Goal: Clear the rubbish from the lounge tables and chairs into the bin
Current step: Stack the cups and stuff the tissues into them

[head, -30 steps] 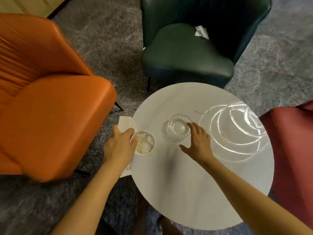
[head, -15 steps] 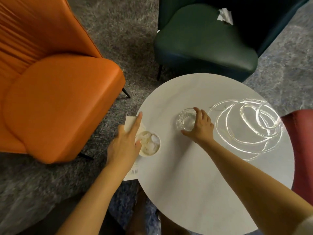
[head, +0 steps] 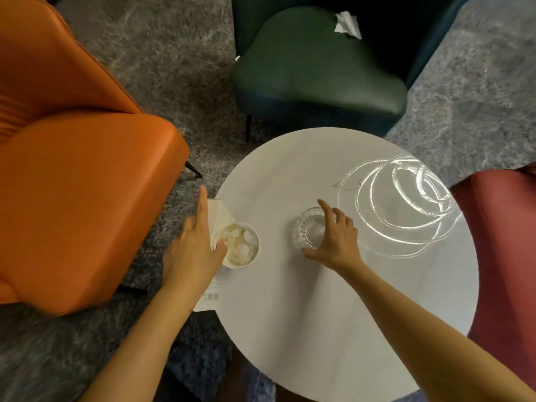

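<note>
right hand (head: 333, 240) curled round the glass dish (head: 309, 232) — a second ago only its fingertips touched it
the dish now looks tipped up off the table (head: 319, 329). left of that grip, the left hand (head: 194, 250) has its thumb on the tissue-filled paper cup (head: 240, 246), forefinger now straight; i cannot tell whether it grips. likely the dish empties into the cup next — a crumpled tissue (head: 348, 26) lies well beyond.

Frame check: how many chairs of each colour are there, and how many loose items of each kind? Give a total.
Orange chair: 1
Green chair: 1
Red chair: 1
Paper cup stuffed with tissue: 1
Glass dish: 1
White carton: 1
Crumpled tissue: 1
Total: 7
</note>
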The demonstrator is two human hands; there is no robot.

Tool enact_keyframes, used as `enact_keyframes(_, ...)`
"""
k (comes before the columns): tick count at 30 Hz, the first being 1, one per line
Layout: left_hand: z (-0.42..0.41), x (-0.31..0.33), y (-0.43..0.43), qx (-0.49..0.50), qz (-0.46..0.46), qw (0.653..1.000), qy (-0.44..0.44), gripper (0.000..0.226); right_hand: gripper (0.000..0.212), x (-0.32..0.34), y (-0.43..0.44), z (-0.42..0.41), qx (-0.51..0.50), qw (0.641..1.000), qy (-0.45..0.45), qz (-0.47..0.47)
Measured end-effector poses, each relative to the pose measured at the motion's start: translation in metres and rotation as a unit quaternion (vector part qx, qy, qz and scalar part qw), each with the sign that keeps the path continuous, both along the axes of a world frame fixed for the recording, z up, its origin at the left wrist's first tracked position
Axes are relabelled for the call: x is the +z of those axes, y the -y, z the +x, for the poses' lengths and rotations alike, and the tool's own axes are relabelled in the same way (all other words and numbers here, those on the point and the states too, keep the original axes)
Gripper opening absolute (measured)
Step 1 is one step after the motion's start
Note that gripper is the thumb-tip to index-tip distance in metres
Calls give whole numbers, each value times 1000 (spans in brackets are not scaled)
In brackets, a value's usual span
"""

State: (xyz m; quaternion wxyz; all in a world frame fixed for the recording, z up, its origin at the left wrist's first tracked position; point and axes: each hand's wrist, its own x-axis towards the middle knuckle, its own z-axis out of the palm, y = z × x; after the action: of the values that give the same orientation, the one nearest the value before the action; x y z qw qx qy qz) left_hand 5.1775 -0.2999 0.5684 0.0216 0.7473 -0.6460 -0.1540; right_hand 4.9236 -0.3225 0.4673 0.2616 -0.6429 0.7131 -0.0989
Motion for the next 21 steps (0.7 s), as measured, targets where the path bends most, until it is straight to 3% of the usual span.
enact_keyframes(10,-19,0,1,-36,30,998,-34,95,104,10,-86,-34,-81,996,7,-31)
enact_keyframes(21,-34,0,-10,-58,42,997,-42,91,101,-1,-116,-44,-113,993,6,-37)
